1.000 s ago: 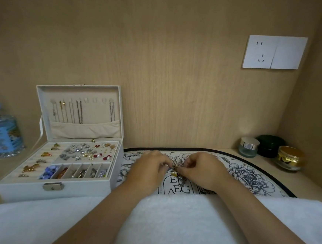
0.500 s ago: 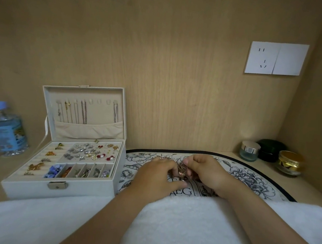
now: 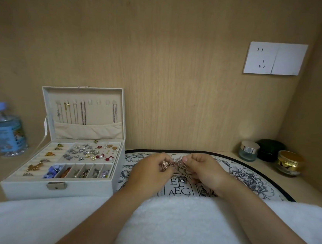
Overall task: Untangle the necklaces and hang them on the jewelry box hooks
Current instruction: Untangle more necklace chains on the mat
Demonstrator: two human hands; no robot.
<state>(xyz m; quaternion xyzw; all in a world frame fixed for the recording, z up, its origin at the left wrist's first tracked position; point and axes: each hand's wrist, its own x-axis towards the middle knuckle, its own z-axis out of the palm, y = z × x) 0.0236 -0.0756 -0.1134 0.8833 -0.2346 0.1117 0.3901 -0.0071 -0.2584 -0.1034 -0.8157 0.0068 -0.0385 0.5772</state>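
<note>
Left hand and right hand each pinch rose-gold necklace tangle, stretched short between them over patterned mat, right of open jewelry box. Chain ends hidden inside curled fingers; strand count unclear. Hooks in lid carry several chains; lower ends hidden behind pocket.

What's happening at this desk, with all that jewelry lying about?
A person is picking apart a tangled rose-gold chain, pinching it between the left hand and right hand over a floral mat. The open jewelry box stands to the left; several necklaces already hang on its lid hooks, and a few hooks are free. This chain is not yet hung.
</note>
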